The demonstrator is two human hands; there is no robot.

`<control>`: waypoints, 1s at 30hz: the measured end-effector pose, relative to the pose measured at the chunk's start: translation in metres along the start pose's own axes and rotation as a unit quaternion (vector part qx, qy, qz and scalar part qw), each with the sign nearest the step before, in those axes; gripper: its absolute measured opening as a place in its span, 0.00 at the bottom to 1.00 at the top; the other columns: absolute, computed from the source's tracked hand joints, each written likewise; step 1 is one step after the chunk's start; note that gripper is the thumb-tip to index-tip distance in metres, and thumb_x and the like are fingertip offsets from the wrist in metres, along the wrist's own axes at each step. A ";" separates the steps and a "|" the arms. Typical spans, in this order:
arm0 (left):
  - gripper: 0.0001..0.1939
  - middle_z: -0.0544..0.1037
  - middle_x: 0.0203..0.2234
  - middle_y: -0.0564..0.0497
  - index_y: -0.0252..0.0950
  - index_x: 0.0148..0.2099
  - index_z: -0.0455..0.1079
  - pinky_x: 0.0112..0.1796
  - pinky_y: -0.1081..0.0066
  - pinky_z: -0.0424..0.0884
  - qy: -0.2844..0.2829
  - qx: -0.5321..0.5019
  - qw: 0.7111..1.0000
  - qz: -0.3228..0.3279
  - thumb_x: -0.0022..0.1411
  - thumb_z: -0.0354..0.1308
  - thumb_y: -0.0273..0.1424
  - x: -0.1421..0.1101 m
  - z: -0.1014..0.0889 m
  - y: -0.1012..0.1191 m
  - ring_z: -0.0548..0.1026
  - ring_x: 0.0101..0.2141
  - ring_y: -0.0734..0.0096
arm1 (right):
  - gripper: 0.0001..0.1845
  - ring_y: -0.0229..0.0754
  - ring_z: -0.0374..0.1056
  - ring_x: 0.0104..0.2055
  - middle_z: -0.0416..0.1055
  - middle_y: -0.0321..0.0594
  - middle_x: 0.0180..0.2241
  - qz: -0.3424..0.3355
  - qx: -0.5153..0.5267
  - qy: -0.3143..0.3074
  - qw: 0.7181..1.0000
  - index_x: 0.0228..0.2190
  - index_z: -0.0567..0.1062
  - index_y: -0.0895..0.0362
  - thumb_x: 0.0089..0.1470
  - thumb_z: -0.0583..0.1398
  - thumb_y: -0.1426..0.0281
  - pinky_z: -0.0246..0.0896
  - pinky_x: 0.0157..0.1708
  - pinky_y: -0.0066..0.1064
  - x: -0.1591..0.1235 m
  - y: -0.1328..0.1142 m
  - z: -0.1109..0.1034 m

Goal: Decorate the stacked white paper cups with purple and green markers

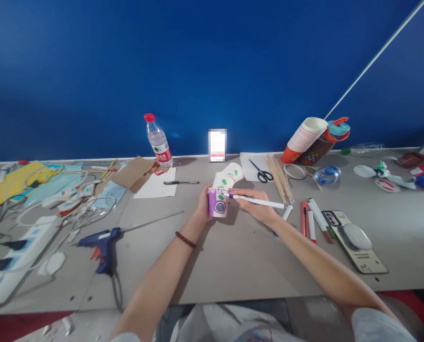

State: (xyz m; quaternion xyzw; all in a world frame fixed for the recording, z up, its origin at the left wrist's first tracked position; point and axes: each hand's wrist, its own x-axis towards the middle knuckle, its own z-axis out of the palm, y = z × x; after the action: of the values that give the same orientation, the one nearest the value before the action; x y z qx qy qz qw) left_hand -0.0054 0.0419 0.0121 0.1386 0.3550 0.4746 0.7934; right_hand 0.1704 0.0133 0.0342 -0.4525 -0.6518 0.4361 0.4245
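My left hand [204,205] is wrapped round a decorated paper cup [218,203], painted purple and white with a dark round spot and green marks. White pieces with green leaf-like marks [229,175] rise from the cup's top and bend to the right. In my right hand [256,204] is a white marker [260,201] with a purple end, its tip at the cup's upper right side. Whether the tip touches the surface cannot be made out. The fingertips of my left hand are partly hidden behind the cup.
A blue glue gun [107,244] with its glue stick lies left, near a power strip [23,259]. A water bottle [158,142] and lit phone [217,145] stand behind. Rightward are scissors [264,175], wooden sticks [279,180], stacked cups [303,137], markers [312,221] and another phone [354,247].
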 end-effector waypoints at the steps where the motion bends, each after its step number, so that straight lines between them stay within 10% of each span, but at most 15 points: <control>1: 0.19 0.80 0.28 0.41 0.28 0.40 0.74 0.27 0.65 0.73 -0.002 -0.001 1.000 0.002 0.62 0.47 0.37 0.000 -0.001 0.000 0.76 0.25 0.62 | 0.11 0.54 0.72 0.53 0.79 0.43 0.46 -0.006 0.004 -0.005 1.000 0.37 0.82 0.51 0.50 0.64 0.64 0.65 0.56 0.47 0.000 0.001 0.000; 16: 0.21 0.79 0.27 0.40 0.27 0.39 0.74 0.28 0.68 0.72 -0.016 -0.014 1.000 -0.001 0.63 0.44 0.36 -0.001 0.000 0.002 0.77 0.27 0.62 | 0.11 0.54 0.65 0.61 0.76 0.43 0.51 -0.024 0.018 -0.060 0.998 0.39 0.82 0.49 0.53 0.63 0.67 0.65 0.55 0.45 -0.001 0.011 -0.002; 30: 0.19 0.79 0.27 0.40 0.27 0.41 0.73 0.29 0.63 0.73 0.002 0.000 1.000 0.002 0.60 0.49 0.37 0.002 -0.003 -0.001 0.76 0.25 0.60 | 0.14 0.49 0.76 0.42 0.80 0.42 0.41 0.005 -0.028 0.010 1.000 0.40 0.82 0.53 0.52 0.62 0.65 0.73 0.41 0.39 -0.001 -0.002 0.000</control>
State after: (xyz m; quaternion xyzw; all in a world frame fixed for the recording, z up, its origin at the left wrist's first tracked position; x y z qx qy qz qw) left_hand -0.0064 0.0425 0.0092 0.1385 0.3566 0.4764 0.7917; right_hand 0.1703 0.0123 0.0364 -0.4714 -0.6571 0.4154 0.4164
